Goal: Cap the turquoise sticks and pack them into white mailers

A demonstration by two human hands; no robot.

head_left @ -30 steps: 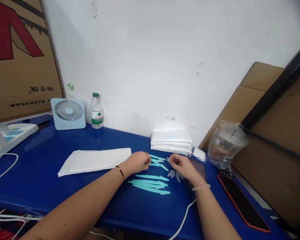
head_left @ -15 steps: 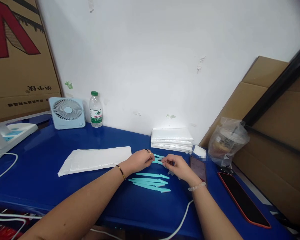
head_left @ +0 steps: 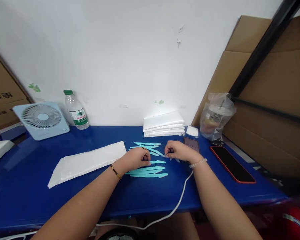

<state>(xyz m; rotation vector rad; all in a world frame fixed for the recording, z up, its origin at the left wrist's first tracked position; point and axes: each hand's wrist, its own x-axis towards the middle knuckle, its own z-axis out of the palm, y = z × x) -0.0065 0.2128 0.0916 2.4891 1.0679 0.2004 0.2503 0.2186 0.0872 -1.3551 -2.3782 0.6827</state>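
Note:
Several thin turquoise plastic sticks [head_left: 148, 170] lie on the blue table [head_left: 27, 186], some in a row near me, some [head_left: 146, 145] further back. My left hand [head_left: 136, 158] is curled, fingertips pinched on the handle end of one turquoise stick [head_left: 158, 162]. My right hand [head_left: 178, 151] is curled too, fingertips pinched on a small clear plastic cap beside the stick's tip. A few more clear caps [head_left: 176, 160] lie under my right hand.
A white padded envelope [head_left: 87, 162] lies left of my hands; a stack of them [head_left: 163, 124] stands at the wall. Two phones [head_left: 231, 164] [head_left: 191, 144], a bagged drink cup [head_left: 215, 116], a water bottle [head_left: 76, 110], a small fan [head_left: 41, 119], and a white cable [head_left: 175, 206].
The view has swung right and down. Both hands have come closer together over the sticks, with the left hand now pinching a stick nearer the front row.

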